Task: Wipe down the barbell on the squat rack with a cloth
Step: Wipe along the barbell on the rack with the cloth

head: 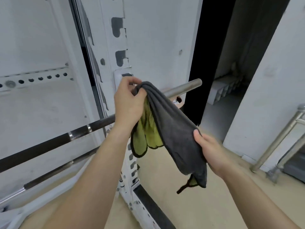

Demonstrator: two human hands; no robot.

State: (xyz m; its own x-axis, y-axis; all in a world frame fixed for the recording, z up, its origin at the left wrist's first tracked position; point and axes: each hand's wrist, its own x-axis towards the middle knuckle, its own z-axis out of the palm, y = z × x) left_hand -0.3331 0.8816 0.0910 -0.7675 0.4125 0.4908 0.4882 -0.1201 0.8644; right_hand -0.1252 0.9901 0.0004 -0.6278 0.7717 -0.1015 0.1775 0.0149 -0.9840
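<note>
Grey microfibre, soft and napped, makes up the outer face of the cloth [173,129]. Its inner face is yellow-green, and a thin black binding runs round the edge. The cloth hangs in loose folds, stretched on a slant between the two hands. A small black loop dangles from its lowest corner.

The left hand [128,103] is higher and farther. Its fingers curl round the gathered top of the cloth and bunch it into ridges. The right hand [211,147] is lower and nearer. Its thumb lies flat on the grey face; its fingers go under the fabric and cannot be seen.

The barbell [41,147] runs behind the cloth, from the near left edge up toward the far right. Its shaft is dark and matt, broken by two bright metal rings, and its smooth silver sleeve [184,88] ends in a round face against a black doorway [206,47]. The stretch between shaft and sleeve is hidden by the left hand and the cloth, so it is unclear whether fabric touches metal.

A white squat rack upright [115,47], its paint chipped grey round the slots, stands just behind the hands. A second bar [47,176] lies lower on the near left, blurred. At the right stands a tubular steel railing [279,139], cut off by the frame, on a beige floor [189,209].
</note>
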